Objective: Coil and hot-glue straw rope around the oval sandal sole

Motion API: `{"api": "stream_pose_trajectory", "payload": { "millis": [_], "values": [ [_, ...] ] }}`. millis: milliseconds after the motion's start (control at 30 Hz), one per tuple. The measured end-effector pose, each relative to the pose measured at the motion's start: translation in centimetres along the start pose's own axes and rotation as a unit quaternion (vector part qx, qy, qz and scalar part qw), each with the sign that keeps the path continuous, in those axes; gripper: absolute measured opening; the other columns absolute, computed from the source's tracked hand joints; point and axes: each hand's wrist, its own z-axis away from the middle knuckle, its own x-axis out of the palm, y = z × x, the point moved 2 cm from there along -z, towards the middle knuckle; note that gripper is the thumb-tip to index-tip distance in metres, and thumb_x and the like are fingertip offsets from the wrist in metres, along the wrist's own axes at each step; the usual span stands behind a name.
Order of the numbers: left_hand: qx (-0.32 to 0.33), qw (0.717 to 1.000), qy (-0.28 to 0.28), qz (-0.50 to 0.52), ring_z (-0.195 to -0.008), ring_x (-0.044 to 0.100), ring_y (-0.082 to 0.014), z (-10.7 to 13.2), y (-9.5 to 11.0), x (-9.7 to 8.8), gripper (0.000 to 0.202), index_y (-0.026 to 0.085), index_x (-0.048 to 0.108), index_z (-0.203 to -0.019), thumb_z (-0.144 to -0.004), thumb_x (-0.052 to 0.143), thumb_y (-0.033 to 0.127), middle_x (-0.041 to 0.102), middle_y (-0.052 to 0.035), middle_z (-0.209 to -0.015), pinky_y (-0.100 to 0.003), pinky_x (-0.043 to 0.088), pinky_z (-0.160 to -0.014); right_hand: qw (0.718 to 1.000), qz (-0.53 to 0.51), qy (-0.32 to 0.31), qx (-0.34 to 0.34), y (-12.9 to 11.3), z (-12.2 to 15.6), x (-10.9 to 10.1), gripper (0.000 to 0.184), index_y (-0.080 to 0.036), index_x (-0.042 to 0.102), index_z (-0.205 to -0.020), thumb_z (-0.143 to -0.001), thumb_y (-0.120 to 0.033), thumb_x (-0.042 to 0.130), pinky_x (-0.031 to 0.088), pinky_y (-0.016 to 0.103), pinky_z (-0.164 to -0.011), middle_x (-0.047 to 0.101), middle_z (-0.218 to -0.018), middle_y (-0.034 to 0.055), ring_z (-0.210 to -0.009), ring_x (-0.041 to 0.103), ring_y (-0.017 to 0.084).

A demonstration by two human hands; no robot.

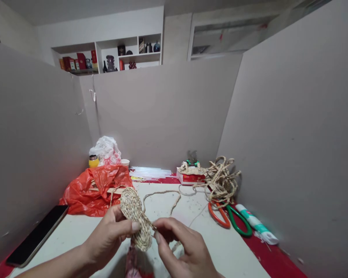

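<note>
Coil [135,218]: small oval made so far.
Braid [162,192]: long tail loose, maybe not joined yet.
Left hand [110,235]: pinches coil.
Right hand [185,247]: pinches braid.

Table [220,239] with phone [36,235], scissors [230,218], red bag [95,189]

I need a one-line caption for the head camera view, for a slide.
Left hand and right hand hold an oval braided straw piece over a white table, scissors nearby.
</note>
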Motion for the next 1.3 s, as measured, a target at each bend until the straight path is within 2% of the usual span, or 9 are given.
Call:
{"api": "stream_pose_trajectory", "payload": {
  "millis": [133, 267, 500, 700, 933, 1067, 1200, 1300],
  "values": [
    [0.0, 1.0, -0.002, 0.004, -0.064, 0.056, -0.0133, -0.5, -0.4, 0.0, 0.013, 0.014, 0.068, -0.083, -0.07, 0.07, 0.016, 0.065, -0.0018, -0.069, -0.024, 0.043, -0.062, 0.996, -0.028, 0.002, 0.088, 0.6, 0.1, 0.2, 0.014, -0.016, 0.062, -0.09, -0.08, -0.014, 0.052, 0.046, 0.021, -0.045, 0.056, -0.058, -0.0026, -0.049, 0.054, 0.012],
    [-0.001, 1.0, 0.001, -0.006, -0.068, 0.058, -0.0156, -0.7, -0.8, -0.1, 0.016, 0.013, 0.069, -0.087, -0.072, 0.068, 0.016, 0.067, -0.0047, -0.075, -0.026, 0.045, -0.066, 0.991, -0.046, 0.012, 0.125, 1.0, 0.2, 0.5, 0.014, -0.017, 0.063, -0.089, -0.08, -0.016, 0.052, 0.042, 0.019, -0.039, 0.052, -0.054, -0.0053, -0.042, 0.05, 0.01],
    [-0.013, 1.0, 0.02, 0.005, -0.06, 0.056, -0.0132, -0.7, -1.2, -0.3, 0.006, 0.014, 0.068, -0.076, -0.07, 0.07, 0.015, 0.065, -0.0017, -0.066, -0.024, 0.043, -0.06, 0.988, -0.057, -0.01, 0.142, 0.9, 0.3, 0.5, 0.014, -0.017, 0.063, -0.09, -0.082, -0.017, 0.051, 0.045, 0.019, -0.04, 0.053, -0.056, -0.0044, -0.043, 0.05, 0.009],
    [-0.02, 0.999, 0.031, 0.016, -0.071, 0.061, -0.0161, -0.9, -1.6, -0.5, 0.018, 0.015, 0.07, -0.088, -0.07, 0.071, 0.016, 0.069, -0.0043, -0.076, -0.026, 0.047, -0.067, 0.987, -0.06, -0.007, 0.149, 1.0, 0.3, 0.7, 0.016, -0.017, 0.062, -0.091, -0.079, -0.014, 0.052, 0.044, 0.019, -0.04, 0.055, -0.057, -0.0033, -0.044, 0.05, 0.01],
    [-0.028, 0.998, 0.045, 0.017, -0.075, 0.064, -0.0187, -0.8, -1.5, -0.2, 0.018, 0.013, 0.071, -0.089, -0.073, 0.069, 0.02, 0.071, -0.0074, -0.079, -0.028, 0.048, -0.073, 0.981, -0.083, 0.008, 0.176, 1.0, 0.6, 0.8, 0.018, -0.016, 0.064, -0.095, -0.08, -0.018, 0.054, 0.048, 0.019, -0.043, 0.059, -0.061, -0.0014, -0.045, 0.053, 0.01],
    [-0.022, 0.999, 0.046, 0.018, -0.072, 0.064, -0.0175, -0.8, -1.5, 0.0, 0.017, 0.013, 0.07, -0.088, -0.074, 0.068, 0.021, 0.071, -0.0066, -0.078, -0.027, 0.048, -0.071, 0.98, -0.084, -0.005, 0.181, 0.8, 0.6, 0.7, 0.019, -0.016, 0.065, -0.098, -0.081, -0.018, 0.054, 0.049, 0.02, -0.043, 0.062, -0.062, -0.0003, -0.044, 0.055, 0.01],
    [-0.018, 0.998, 0.053, 0.022, -0.067, 0.063, -0.016, -0.9, -1.5, -0.2, 0.013, 0.013, 0.07, -0.084, -0.074, 0.069, 0.021, 0.071, -0.0055, -0.075, -0.027, 0.048, -0.067, 0.98, -0.082, 0.009, 0.181, 0.7, 0.7, 0.7, 0.02, -0.017, 0.066, -0.097, -0.082, -0.019, 0.053, 0.049, 0.02, -0.042, 0.064, -0.062, 0.0003, -0.044, 0.055, 0.01],
    [-0.009, 0.997, 0.066, 0.031, -0.069, 0.063, -0.0162, -0.8, -1.5, -0.4, 0.015, 0.014, 0.069, -0.088, -0.074, 0.07, 0.021, 0.071, -0.0051, -0.078, -0.027, 0.048, -0.068, 0.984, -0.068, 0.004, 0.163, 0.6, 0.8, 0.8, 0.019, -0.016, 0.065, -0.097, -0.083, -0.019, 0.051, 0.049, 0.02, -0.043, 0.063, -0.061, 0.0002, -0.044, 0.056, 0.01]
  ]
}}
